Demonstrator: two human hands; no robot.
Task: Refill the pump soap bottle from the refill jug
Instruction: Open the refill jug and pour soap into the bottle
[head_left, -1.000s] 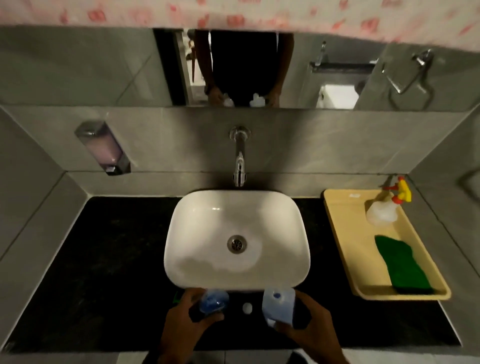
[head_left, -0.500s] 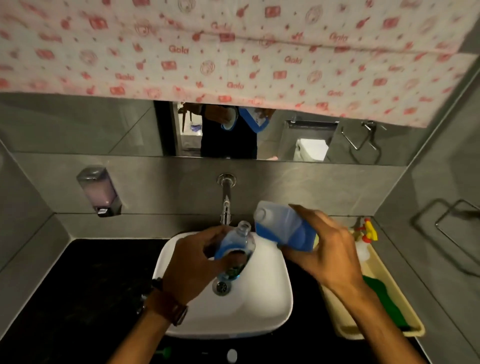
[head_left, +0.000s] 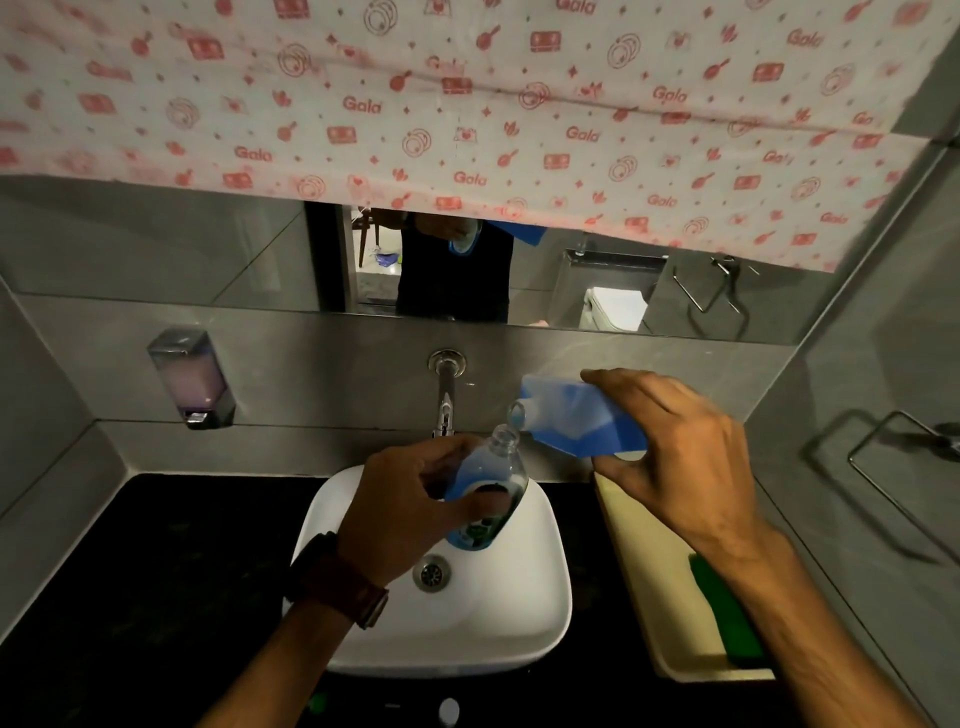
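My left hand (head_left: 410, 506) grips a clear soap bottle (head_left: 493, 488) partly filled with blue liquid. It has no pump on and tilts to the right above the white sink (head_left: 540, 603). My right hand (head_left: 675, 467) holds the translucent refill jug (head_left: 576, 418) on its side, blue liquid pooled along its lower edge. The jug's spout sits just above and nearly touches the bottle's open neck. A small white cap (head_left: 449, 711) lies on the black counter at the near edge.
A wall tap (head_left: 444, 400) hangs behind the bottle. A wall soap dispenser (head_left: 191, 379) is at left. A yellow tray (head_left: 649, 571) with a green cloth (head_left: 727, 613) lies right of the sink. A patterned cloth (head_left: 467, 114) covers the mirror's top.
One second ago both containers stood on the counter in front of the sink. Both hands lifted them over the basin, and the jug's spout has closed in on the bottle's neck.
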